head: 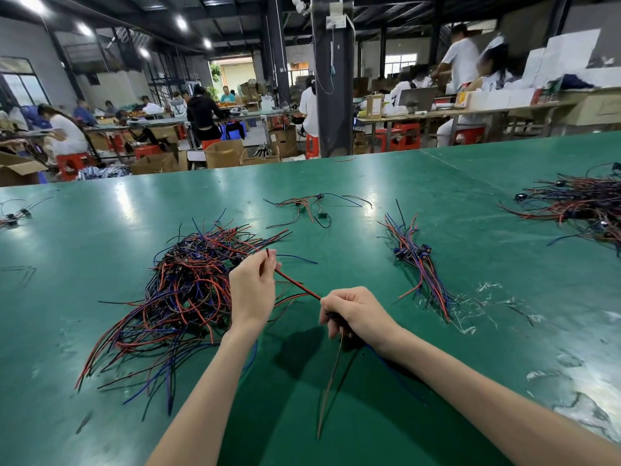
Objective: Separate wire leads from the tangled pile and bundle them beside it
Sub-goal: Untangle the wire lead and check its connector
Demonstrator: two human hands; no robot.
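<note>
A tangled pile of red, black and blue wire leads lies on the green table, left of centre. My left hand is raised at the pile's right edge and pinches the far end of a red and black lead. That lead runs taut down to my right hand, which grips its other end together with a few loose wires that hang below the fist. A sorted bundle of leads with small blue parts lies to the right.
A small group of leads lies further back at centre. Another large pile sits at the far right, and a few leads at the left edge. Scraps of clear tape lie near the bundle. People work at benches behind.
</note>
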